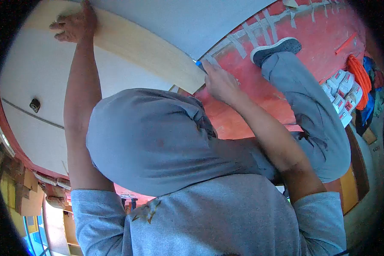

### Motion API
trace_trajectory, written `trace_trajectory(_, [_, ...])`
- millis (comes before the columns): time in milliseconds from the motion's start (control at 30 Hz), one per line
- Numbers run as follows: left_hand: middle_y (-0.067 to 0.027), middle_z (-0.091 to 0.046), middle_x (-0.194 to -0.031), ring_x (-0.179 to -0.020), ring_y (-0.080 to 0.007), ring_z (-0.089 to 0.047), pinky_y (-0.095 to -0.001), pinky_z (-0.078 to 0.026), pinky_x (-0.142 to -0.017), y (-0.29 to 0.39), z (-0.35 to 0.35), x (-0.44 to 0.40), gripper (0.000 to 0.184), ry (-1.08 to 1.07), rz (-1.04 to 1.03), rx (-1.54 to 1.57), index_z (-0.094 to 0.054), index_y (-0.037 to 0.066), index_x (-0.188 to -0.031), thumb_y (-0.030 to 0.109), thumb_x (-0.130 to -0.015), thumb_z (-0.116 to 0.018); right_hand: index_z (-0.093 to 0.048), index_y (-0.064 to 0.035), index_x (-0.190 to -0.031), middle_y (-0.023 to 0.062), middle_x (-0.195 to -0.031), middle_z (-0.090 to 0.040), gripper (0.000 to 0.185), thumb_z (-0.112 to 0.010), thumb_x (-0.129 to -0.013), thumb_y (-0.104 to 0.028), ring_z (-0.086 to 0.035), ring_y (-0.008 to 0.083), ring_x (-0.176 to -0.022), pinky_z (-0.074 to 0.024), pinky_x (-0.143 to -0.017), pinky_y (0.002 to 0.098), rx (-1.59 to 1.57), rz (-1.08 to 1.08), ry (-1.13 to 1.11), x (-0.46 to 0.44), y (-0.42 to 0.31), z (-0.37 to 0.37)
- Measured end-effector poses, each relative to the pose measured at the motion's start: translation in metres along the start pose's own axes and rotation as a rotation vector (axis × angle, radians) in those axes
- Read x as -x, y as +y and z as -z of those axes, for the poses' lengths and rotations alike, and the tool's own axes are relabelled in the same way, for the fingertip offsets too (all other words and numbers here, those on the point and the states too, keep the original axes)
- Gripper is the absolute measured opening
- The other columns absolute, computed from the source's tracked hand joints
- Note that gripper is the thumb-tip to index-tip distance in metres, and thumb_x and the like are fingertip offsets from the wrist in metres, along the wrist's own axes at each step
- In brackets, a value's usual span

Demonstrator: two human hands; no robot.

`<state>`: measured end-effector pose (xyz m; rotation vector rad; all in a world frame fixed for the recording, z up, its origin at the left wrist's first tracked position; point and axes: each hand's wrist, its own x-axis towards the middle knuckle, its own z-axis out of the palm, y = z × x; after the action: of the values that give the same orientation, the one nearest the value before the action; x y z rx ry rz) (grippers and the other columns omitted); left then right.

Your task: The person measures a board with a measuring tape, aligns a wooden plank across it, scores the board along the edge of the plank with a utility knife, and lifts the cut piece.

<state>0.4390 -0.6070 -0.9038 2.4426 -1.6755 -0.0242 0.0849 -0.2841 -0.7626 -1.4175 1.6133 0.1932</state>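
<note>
A long pale wooden board (145, 49) lies across a white panel (34, 81) and runs from the upper left toward the centre. On its far left part rests my left hand (74, 26), fingers apart and holding nothing. My right hand (221, 83) is closed beside the board's near right end. A small tool with a blue end (199, 64) sticks out of its fingers at the board's edge; the rest is hidden in the grip, so I cannot tell its kind.
Beyond the board is a pale grey-blue surface (170, 19). Tape strips (249, 35) cross its edge onto the red floor (315, 47). My shoe (281, 46) stands there. White packets (343, 91) and an orange coil (359, 81) lie right; cardboard boxes (32, 200) are lower left.
</note>
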Motion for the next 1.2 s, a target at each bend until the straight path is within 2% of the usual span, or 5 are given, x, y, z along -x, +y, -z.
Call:
trace_trajectory(300, [-0.0346,-0.017,-0.171,-0.154,-0.0618,-0.017,-0.0633,-0.024,-0.125,0.012,0.007,0.007,0.127,0.002,0.112,0.108,-0.024,-0.011,-0.162,0.089,-0.088,-0.047,-0.046,-0.0034,-0.147,0.0304,-0.119,-0.066,0.045,-0.052,-0.104,-0.015,-0.064,0.0532,-0.109,-0.0523,-0.089,0.0642,0.108,-0.282,-0.160,0.046,0.024,0.001])
trace_trajectory(533, [-0.0306,-0.019,-0.172,-0.146,-0.0656,-0.027,-0.0678,-0.022,-0.123,-0.005,-0.022,0.006,0.117,0.154,-0.014,-0.095,-0.034,-0.004,-0.162,0.083,-0.086,-0.055,-0.055,-0.0062,-0.146,0.0242,-0.128,-0.068,0.044,-0.058,-0.107,-0.027,-0.067,0.0432,-0.116,-0.0534,-0.097,0.0504,-0.170,0.112,0.280,0.001,-0.018,0.052])
trace_trajectory(667, [-0.0272,-0.016,-0.174,-0.152,-0.0627,-0.020,-0.0635,-0.015,-0.128,0.025,0.024,0.014,0.109,0.039,0.089,-0.027,-0.039,-0.006,-0.160,0.074,-0.089,-0.060,-0.056,-0.0055,-0.149,0.0239,-0.124,-0.072,0.049,-0.058,-0.108,-0.034,-0.068,0.0407,-0.119,-0.0515,-0.102,0.0491,-0.276,-0.042,0.242,-0.014,0.006,0.071])
trace_trajectory(867, [-0.0246,-0.009,-0.176,-0.155,-0.0607,-0.011,-0.0628,-0.009,-0.129,0.030,0.047,0.013,0.106,-0.055,0.164,0.036,-0.027,-0.001,-0.165,0.069,-0.093,-0.060,-0.066,-0.0017,-0.130,0.0020,-0.072,-0.059,0.032,-0.053,-0.104,-0.015,-0.057,0.0119,-0.049,-0.0471,-0.044,0.0295,-0.690,-0.185,0.306,-0.028,-0.002,0.112])
trace_trajectory(1200, [-0.0221,-0.008,-0.177,-0.156,-0.0599,-0.009,-0.0636,-0.008,-0.129,0.024,0.062,0.013,0.105,-0.054,0.168,0.155,-0.028,0.000,-0.166,0.069,-0.093,-0.060,-0.056,0.0036,-0.128,0.0124,-0.094,-0.062,0.059,-0.050,-0.071,-0.003,-0.061,0.0196,-0.056,-0.0549,-0.043,0.0372,-1.060,0.126,0.569,0.026,-0.051,0.316])
